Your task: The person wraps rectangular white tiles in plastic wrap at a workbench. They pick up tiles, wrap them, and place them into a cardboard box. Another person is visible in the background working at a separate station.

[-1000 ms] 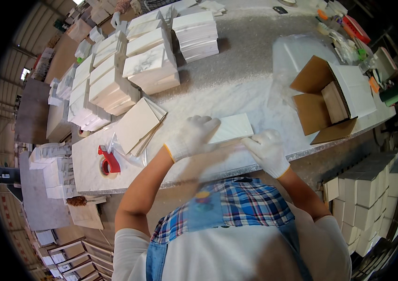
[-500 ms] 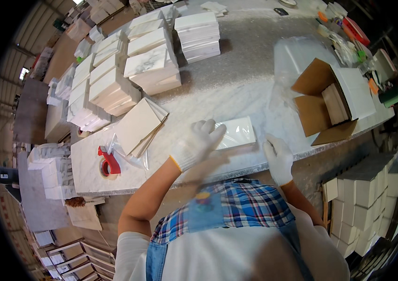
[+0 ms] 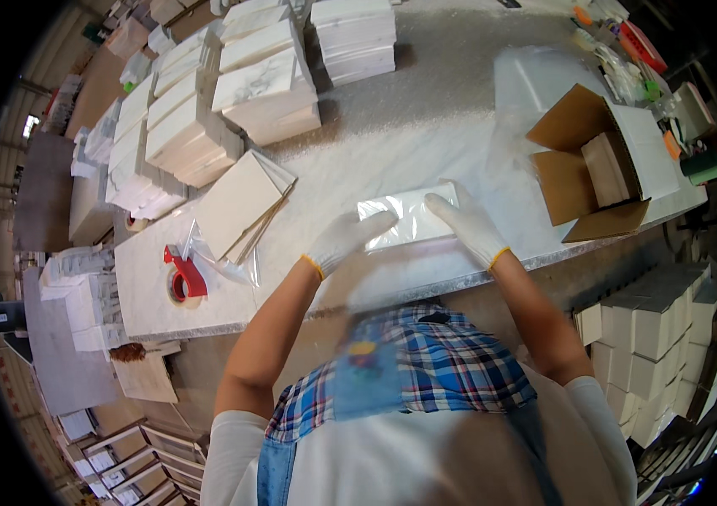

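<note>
A white rectangular tile pack (image 3: 412, 216) in shiny clear plastic is at the near middle of the stone-topped table. My left hand (image 3: 348, 238), in a white knit glove, grips its left end with the thumb over the top. At the right end my gloved right hand (image 3: 468, 223) holds it likewise, thumb on the upper face. Fingers beneath and behind the pack are partly hidden. Left of my hands lie several cream flat sheets (image 3: 240, 205) on clear film, with a red tape dispenser (image 3: 185, 277) near the front edge.
Tall stacks of white veined tiles (image 3: 266, 93) fill the table's far left. An open cardboard box (image 3: 574, 131), flaps spread, sits at the right beside clear plastic bags (image 3: 544, 84). White boxes (image 3: 658, 337) are piled on the floor to the right.
My right hand has moved from beside the table edge onto the pack's right end. My left hand has slid from the top to its left end. The view has shifted slightly.
</note>
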The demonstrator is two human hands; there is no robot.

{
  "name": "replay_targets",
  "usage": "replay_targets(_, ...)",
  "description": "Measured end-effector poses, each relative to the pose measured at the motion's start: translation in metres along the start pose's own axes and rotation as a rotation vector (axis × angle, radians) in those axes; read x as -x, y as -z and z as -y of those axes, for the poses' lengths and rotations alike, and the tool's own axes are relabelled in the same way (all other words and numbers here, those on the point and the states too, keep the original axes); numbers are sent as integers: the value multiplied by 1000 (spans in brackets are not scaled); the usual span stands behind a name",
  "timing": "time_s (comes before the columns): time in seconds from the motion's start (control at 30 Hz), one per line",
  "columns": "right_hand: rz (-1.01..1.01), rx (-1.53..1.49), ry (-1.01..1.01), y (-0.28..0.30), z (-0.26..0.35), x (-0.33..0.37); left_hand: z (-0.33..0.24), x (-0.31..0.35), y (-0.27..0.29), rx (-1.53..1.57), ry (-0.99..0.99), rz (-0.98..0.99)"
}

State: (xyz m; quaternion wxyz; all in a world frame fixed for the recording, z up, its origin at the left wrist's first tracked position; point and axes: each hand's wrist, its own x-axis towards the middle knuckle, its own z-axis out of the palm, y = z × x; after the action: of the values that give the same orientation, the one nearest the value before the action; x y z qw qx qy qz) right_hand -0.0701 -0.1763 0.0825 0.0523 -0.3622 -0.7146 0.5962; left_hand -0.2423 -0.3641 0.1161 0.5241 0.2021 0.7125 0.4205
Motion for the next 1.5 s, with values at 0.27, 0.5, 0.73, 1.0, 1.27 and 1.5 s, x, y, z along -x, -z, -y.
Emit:
replay_targets(0.27,-136,-52,115,-7,-2,38,31,13,-24,239,-226,-38)
replay_targets(0.5,-65,-13,186,3,-11,49,49,14,-36,390,-269,-103)
replay_targets(0.73,156,14,214,26,-8,35,45,1,-22,117,-429,-127)
replay_targets(1.0,-22,327,467,8,-55,45,59,-4,-17,-687,-632,-247)
replay_targets(1.27,-20,339,375,2,-63,41,60,-25,-15,-609,-730,-197)
replay_targets(1.5,32,358,337,6,-65,38,60,-14,-4,-523,-610,-80)
